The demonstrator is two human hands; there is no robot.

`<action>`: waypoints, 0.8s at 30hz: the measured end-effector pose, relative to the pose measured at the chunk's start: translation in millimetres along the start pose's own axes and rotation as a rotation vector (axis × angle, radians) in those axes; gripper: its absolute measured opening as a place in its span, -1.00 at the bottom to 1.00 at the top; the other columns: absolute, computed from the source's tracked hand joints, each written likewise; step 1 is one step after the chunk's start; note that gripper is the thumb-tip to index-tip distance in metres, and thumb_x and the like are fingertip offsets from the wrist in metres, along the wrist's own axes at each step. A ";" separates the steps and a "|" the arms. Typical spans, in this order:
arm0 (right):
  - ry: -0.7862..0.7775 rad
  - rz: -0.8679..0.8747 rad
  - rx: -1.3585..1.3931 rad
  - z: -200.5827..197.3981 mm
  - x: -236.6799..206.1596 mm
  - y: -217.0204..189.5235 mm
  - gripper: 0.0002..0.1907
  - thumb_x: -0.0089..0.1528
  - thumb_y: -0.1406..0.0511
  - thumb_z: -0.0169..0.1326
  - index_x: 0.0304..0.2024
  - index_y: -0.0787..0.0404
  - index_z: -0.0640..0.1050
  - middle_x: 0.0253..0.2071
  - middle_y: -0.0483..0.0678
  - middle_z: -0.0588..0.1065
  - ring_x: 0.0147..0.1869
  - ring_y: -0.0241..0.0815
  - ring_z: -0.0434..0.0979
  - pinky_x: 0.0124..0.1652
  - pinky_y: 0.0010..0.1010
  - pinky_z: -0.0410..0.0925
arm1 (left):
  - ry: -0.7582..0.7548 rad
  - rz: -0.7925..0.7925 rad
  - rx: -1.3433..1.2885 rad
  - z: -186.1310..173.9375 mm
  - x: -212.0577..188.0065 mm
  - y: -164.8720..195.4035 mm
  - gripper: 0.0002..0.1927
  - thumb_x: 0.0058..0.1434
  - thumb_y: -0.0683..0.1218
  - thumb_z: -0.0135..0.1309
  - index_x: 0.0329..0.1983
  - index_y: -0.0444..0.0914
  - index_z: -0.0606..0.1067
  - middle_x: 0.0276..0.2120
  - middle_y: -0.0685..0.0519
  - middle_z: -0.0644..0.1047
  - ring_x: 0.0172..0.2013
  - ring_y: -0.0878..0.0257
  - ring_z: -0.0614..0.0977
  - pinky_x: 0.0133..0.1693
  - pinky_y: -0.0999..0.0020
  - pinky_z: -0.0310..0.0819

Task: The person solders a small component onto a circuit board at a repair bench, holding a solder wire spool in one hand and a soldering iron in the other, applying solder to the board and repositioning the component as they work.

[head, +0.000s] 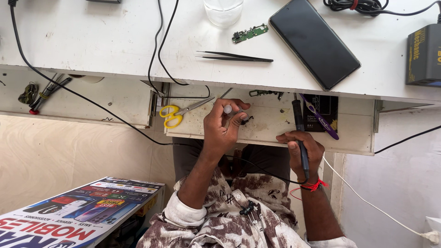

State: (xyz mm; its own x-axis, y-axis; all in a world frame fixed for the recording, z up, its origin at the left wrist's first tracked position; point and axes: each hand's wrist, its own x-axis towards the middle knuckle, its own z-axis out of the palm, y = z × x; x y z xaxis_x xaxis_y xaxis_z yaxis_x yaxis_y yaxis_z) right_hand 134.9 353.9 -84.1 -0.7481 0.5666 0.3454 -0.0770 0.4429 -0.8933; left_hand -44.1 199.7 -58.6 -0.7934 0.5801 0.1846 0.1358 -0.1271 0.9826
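Observation:
My left hand (223,126) is raised over an open white drawer (271,133), fingers closed on a small white-tipped tube (227,109), with a small dark part (246,120) at the fingertips. My right hand (303,151) rests on the drawer's front edge and grips a black pen-shaped corded tool (298,121), its tip pointing away into the drawer. The tool's cable runs back across my lap.
In the drawer lie yellow-handled scissors (172,115) and a purple tool (320,117). The white tabletop (105,41) carries black tweezers (235,57), a green circuit board (250,33), a black phone (314,43), a clear cup (223,11) and a black box (423,55). A printed carton (82,211) is lower left.

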 end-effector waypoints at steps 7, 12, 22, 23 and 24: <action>-0.004 -0.009 0.000 0.2 -1.1 1.2 -0.65 0.46 0.15 0.03 -0.09 0.37 0.51 -0.24 0.09 0.63 -0.11 -0.12 0.72 -0.09 -0.33 0.58 | -0.009 0.059 -0.089 -2.3 -2.6 0.3 -0.82 0.44 -0.20 0.13 -0.07 -0.28 0.33 -0.07 -0.08 0.61 0.07 0.25 0.67 0.05 0.40 0.62; 0.001 -0.008 0.001 1.1 -1.0 2.5 -0.62 0.45 0.12 0.03 -0.09 0.36 0.51 -0.25 0.09 0.64 -0.10 -0.12 0.72 -0.09 -0.34 0.58 | -0.003 0.041 -0.072 -3.5 0.6 -3.0 -0.80 0.42 -0.20 0.14 -0.07 -0.29 0.33 -0.06 -0.10 0.61 0.04 0.25 0.66 0.01 0.39 0.62; 0.006 -0.014 0.021 1.5 0.9 2.8 -0.61 0.45 0.11 0.04 -0.09 0.36 0.52 -0.25 0.09 0.63 -0.11 -0.11 0.72 -0.10 -0.33 0.59 | 0.003 0.038 -0.038 -3.6 -0.3 -3.1 -0.80 0.41 -0.18 0.14 -0.09 -0.27 0.34 -0.08 -0.09 0.63 -0.03 0.29 0.67 -0.06 0.44 0.64; 0.007 -0.017 0.017 1.5 1.3 2.8 -0.61 0.45 0.10 0.04 -0.09 0.36 0.52 -0.25 0.09 0.63 -0.11 -0.11 0.72 -0.10 -0.33 0.59 | 0.002 0.042 -0.046 -3.1 0.2 -3.7 -0.80 0.41 -0.18 0.14 -0.09 -0.27 0.33 -0.08 -0.09 0.63 -0.01 0.28 0.67 -0.05 0.43 0.64; 0.008 -0.020 0.013 1.6 1.7 2.8 -0.62 0.45 0.10 0.04 -0.09 0.35 0.52 -0.25 0.09 0.63 -0.11 -0.11 0.72 -0.10 -0.33 0.59 | 0.000 0.046 -0.053 -2.3 1.0 -4.5 -0.80 0.42 -0.18 0.14 -0.08 -0.27 0.33 -0.07 -0.10 0.63 0.00 0.27 0.67 -0.04 0.43 0.64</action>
State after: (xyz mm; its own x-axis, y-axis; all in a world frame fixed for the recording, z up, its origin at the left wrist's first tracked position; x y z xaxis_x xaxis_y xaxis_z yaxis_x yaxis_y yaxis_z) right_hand 132.4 355.0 -86.5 -0.7410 0.5633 0.3654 -0.1007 0.4449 -0.8899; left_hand -46.8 199.0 -62.9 -0.7872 0.5725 0.2291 0.1399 -0.1960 0.9706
